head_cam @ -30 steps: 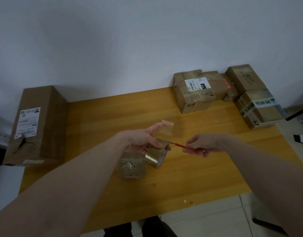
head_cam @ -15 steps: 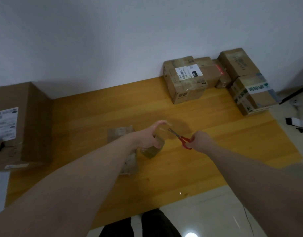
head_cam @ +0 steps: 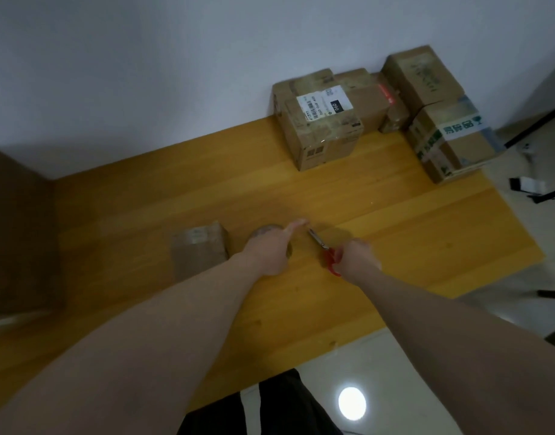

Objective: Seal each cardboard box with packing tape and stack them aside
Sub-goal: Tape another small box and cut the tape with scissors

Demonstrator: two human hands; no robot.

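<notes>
A small cardboard box [head_cam: 199,248] lies on the wooden table [head_cam: 395,221], left of my hands. My left hand [head_cam: 270,249] covers a roll of brown packing tape [head_cam: 266,230] set down on the table, fingers curled round it with the forefinger stretched toward the scissors. Only the roll's top edge shows above the knuckles. My right hand [head_cam: 356,257] grips the red handles of a pair of scissors [head_cam: 323,249], whose blades point up and left toward my left forefinger. The picture is blurred by motion.
Several sealed cardboard boxes [head_cam: 320,120] are grouped at the table's far right corner against the wall, one with green-printed tape [head_cam: 452,139]. A large tall box [head_cam: 19,230] stands at the left edge. Floor lies beyond the front and right edges.
Both hands have dropped toward the table with the tape roll and scissors. The pulled-out strip of tape seen a second ago is no longer visible. The view has swung left and down.
</notes>
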